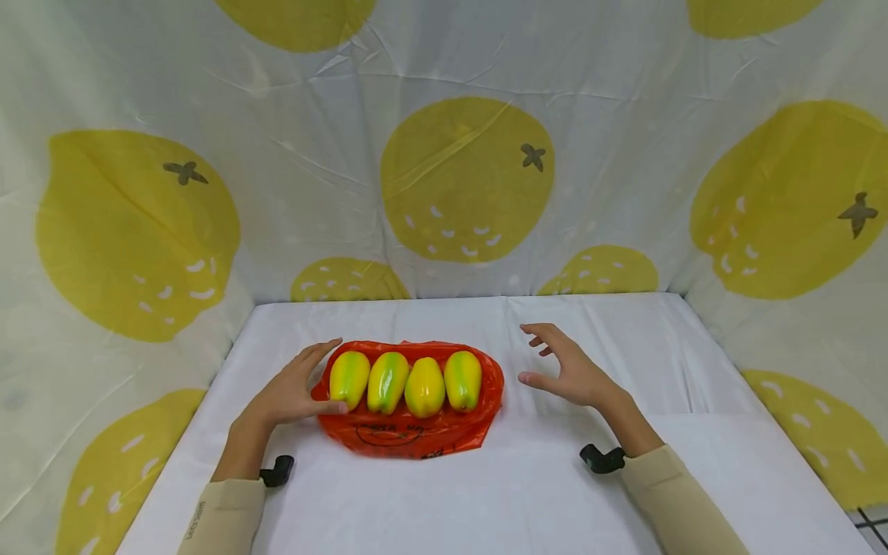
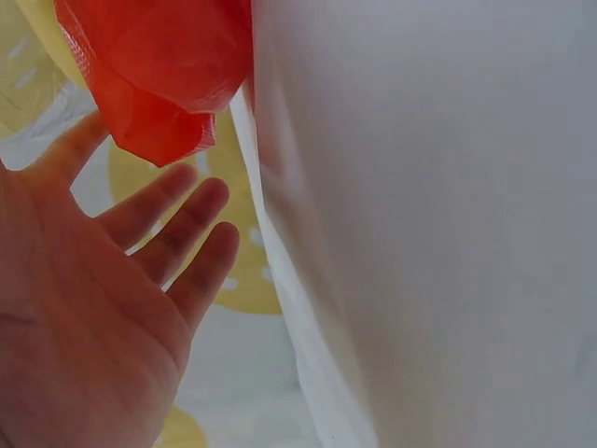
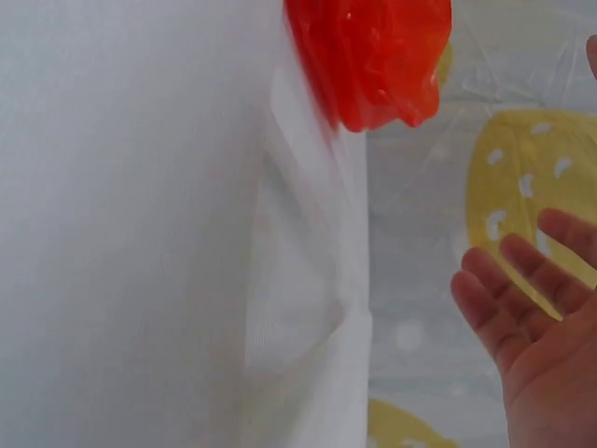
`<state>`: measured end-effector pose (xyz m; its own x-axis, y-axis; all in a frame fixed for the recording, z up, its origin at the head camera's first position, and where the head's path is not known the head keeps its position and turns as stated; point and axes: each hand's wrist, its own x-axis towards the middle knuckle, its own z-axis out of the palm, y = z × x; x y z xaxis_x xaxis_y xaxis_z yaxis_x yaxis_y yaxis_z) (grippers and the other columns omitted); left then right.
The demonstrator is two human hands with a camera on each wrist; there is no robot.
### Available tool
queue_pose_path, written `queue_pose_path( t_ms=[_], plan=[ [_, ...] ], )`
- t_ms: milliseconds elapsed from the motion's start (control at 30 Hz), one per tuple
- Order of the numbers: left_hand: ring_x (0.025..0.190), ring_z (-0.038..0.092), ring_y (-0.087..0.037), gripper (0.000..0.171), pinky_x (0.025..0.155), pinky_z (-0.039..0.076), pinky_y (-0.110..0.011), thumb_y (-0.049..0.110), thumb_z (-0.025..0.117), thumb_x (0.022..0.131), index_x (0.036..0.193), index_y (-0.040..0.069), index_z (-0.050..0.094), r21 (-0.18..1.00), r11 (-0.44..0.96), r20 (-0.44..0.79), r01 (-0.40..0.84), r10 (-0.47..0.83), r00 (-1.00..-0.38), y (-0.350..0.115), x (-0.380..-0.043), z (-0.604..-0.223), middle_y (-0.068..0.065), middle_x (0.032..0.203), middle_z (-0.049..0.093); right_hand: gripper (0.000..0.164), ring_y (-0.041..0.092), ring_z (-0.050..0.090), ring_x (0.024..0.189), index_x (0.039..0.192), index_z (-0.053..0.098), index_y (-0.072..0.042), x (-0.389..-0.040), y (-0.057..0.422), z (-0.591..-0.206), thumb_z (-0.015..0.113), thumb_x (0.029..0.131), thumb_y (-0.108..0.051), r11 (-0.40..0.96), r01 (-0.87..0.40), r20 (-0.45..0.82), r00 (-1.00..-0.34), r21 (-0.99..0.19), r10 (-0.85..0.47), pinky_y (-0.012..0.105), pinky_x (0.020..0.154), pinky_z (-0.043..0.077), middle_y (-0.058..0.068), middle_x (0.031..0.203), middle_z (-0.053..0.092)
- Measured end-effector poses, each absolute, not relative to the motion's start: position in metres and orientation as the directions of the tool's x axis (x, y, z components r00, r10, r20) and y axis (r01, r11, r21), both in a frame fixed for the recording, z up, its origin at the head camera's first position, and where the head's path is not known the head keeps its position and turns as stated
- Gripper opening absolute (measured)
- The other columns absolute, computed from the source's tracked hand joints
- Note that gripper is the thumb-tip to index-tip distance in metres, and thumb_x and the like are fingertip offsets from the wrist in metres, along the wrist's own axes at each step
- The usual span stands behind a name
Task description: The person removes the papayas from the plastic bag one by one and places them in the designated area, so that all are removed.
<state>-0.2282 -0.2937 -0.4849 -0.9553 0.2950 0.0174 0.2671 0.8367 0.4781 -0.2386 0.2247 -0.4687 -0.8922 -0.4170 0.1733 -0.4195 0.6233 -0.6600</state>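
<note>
A red plastic bag (image 1: 395, 441) lies flattened on the white-covered table, with dark print along its front. Several glossy oval yellow-green fruits stand in a row on it, from the leftmost fruit (image 1: 349, 376) to the rightmost fruit (image 1: 462, 380); their exact kind is unclear. At the bag's left end is my left hand (image 1: 291, 393), thumb and fingers spread, the thumb tip by the leftmost fruit. Whether it touches the bag I cannot tell. My right hand (image 1: 574, 374) hovers to the right, apart from the bag, its fingers loosely extended around nothing.
A white cloth (image 1: 527, 493) covers the table. Lemon-printed curtains (image 1: 624, 169) enclose the back and both sides. Each wrist carries a small black device, one at the left wrist (image 1: 277, 471) and one at the right wrist (image 1: 601, 459).
</note>
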Motion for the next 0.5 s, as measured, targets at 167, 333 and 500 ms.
queue_pose_path(
  t_ms=[167,333,500],
  plan=[
    [0.146,0.039,-0.042,0.121,0.105,0.042,-0.075,0.073,0.083,0.064,0.163,0.032,0.026,0.505,0.820,0.016,0.269,0.303,-0.953,-0.291,-0.226,-0.486,-0.013,0.165,0.033,0.076,0.031,0.061,0.118,0.151,0.045,-0.028,-0.239,0.209,-0.472,0.079,0.086,-0.048,0.576,-0.470,0.225,-0.866,-0.669,-0.446,0.049,0.098,0.057,-0.004,0.145,0.053],
    [0.142,0.045,-0.038,0.121,0.105,0.044,-0.073,0.067,0.088,0.063,0.161,0.031,0.028,0.554,0.785,0.029,0.277,0.314,-0.949,-0.291,-0.223,-0.489,-0.009,0.160,0.040,0.074,0.025,0.062,0.114,0.151,0.046,-0.025,-0.237,0.194,-0.474,0.080,0.087,-0.043,0.541,-0.497,0.248,-0.848,-0.678,-0.467,0.041,0.097,0.058,-0.002,0.142,0.055],
    [0.138,0.048,-0.037,0.121,0.104,0.047,-0.070,0.065,0.089,0.062,0.161,0.032,0.029,0.588,0.762,0.033,0.270,0.311,-0.950,-0.290,-0.222,-0.493,-0.006,0.158,0.043,0.075,0.017,0.061,0.112,0.150,0.047,-0.025,-0.235,0.180,-0.476,0.080,0.086,-0.043,0.537,-0.472,0.224,-0.858,-0.699,-0.463,0.039,0.097,0.059,0.003,0.142,0.056]
  ],
)
